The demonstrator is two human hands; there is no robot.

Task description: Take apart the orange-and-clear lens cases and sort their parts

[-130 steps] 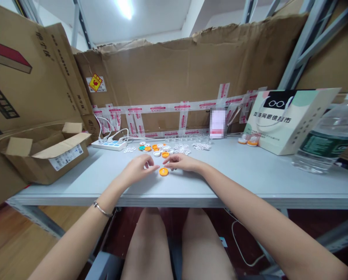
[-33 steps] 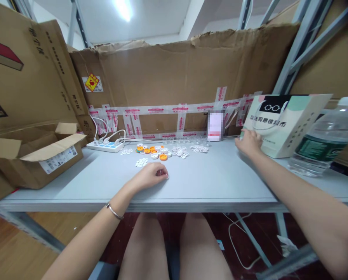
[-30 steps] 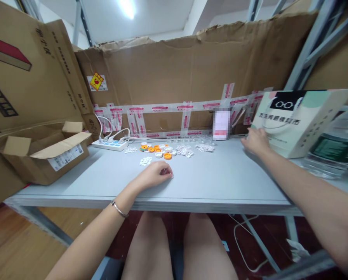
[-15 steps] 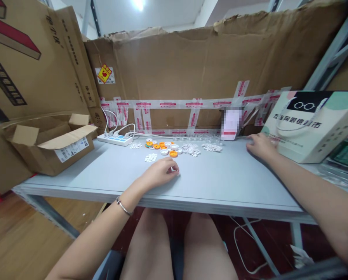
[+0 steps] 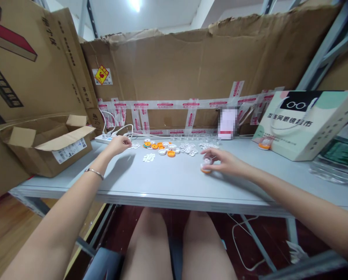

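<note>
My right hand (image 5: 220,161) grips a small clear-topped piece with a white and orange base (image 5: 206,168), at or just above the table. My left hand (image 5: 120,145) is at the back left, beside a little pile of clear-white bits (image 5: 134,146) and in front of the power strip (image 5: 102,139). Its fingers are drawn together, and what they hold, if anything, is hidden. Between the hands lie orange and white round caps (image 5: 171,153), small white discs (image 5: 148,157) and a heap of flat white pieces (image 5: 188,149).
A similar clear-topped orange piece (image 5: 265,144) stands by the printed carton bag (image 5: 290,128). Clear round parts (image 5: 191,137) line the table's back, near a propped phone-like panel (image 5: 227,123). An opened cardboard box (image 5: 50,146) sits left; a large clear bottle (image 5: 341,151) right.
My left hand has moved from the table's middle to the back left. My right hand has come inward from beside the bag and now holds a clear-topped orange piece.
</note>
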